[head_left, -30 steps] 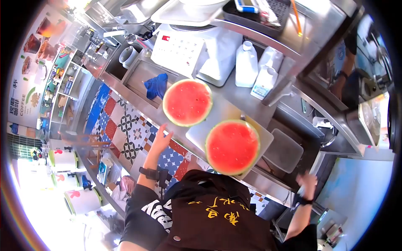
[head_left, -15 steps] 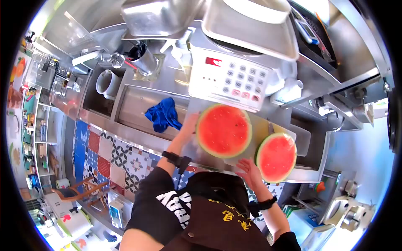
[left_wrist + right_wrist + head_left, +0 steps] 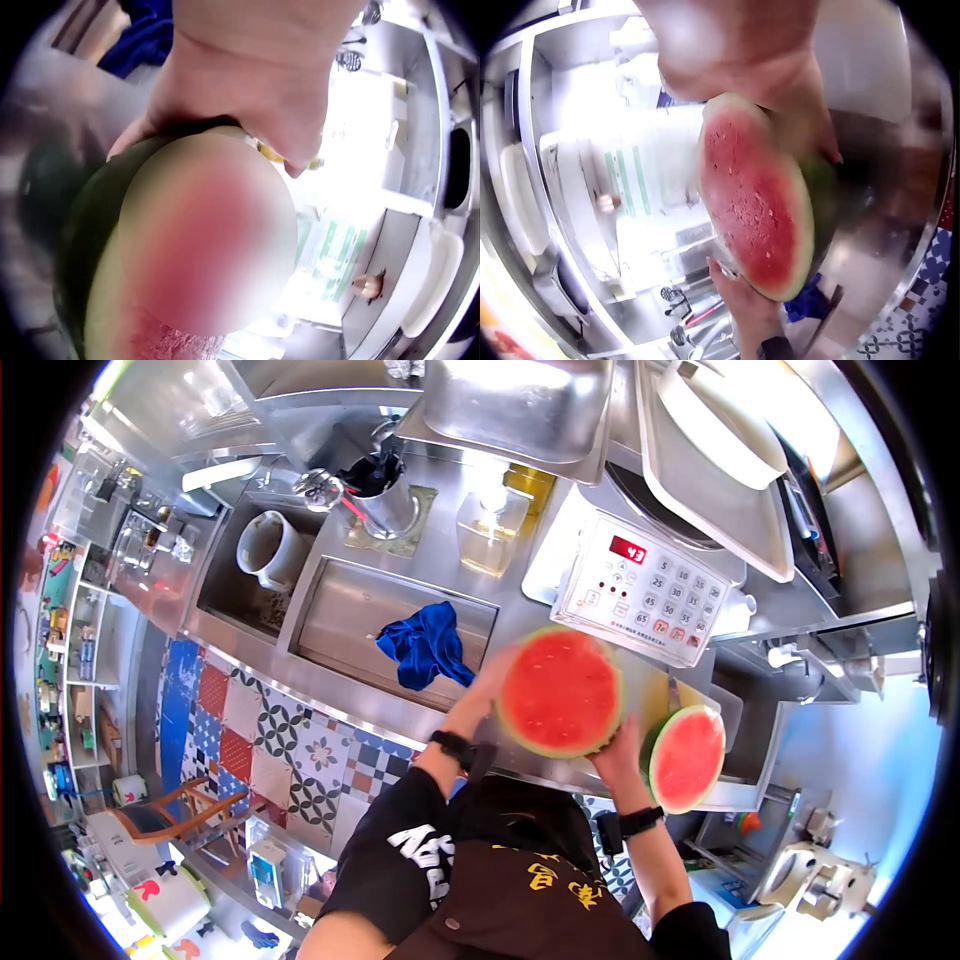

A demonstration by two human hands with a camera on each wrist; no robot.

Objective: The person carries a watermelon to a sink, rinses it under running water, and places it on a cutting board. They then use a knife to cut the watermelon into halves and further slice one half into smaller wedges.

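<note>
A watermelon half (image 3: pixel 562 695), red cut face up in the head view, is held between both hands over the counter's front edge. My left hand (image 3: pixel 487 685) grips its left side; in the left wrist view that hand (image 3: pixel 247 90) spreads thumb and fingers over the green rind. My right hand (image 3: pixel 620 758) holds the near right side, its fingers round the rind in the right wrist view. There the cut face (image 3: pixel 754 202) appears tilted, with my left hand (image 3: pixel 746 307) on the far end. Another watermelon half (image 3: pixel 688 758) stands to the right, beside my right wrist.
A white machine with a keypad (image 3: pixel 640 590) stands right behind the held half. To the left, a blue cloth (image 3: pixel 425 645) lies in a shallow steel basin (image 3: pixel 345 615). A white pitcher (image 3: pixel 270 550) sits farther left. A pale cutting board (image 3: pixel 655 695) lies partly under the melons.
Both hands came in from apart to the left-hand watermelon half and took hold of it. The head view has swung left, bringing more of the basin and machine into sight.
</note>
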